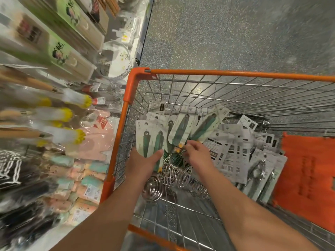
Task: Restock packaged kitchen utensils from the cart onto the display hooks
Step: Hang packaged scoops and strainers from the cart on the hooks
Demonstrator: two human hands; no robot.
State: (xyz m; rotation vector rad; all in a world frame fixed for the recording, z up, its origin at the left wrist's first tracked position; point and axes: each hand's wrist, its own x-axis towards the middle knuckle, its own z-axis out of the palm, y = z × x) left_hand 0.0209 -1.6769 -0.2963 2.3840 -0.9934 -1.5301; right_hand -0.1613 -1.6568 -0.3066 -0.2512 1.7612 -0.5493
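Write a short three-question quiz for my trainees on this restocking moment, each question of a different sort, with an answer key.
1. True or false: the left hand grips carded green-handled whisks.
2. Multiple choice: where is the right hand? A) on the display hooks B) inside the orange cart, fingers at whisk packs C) on the cart's handle.
3. Fill in: the shelf display stands on the person's ____ side.

Key: 1 true; 2 B; 3 left.
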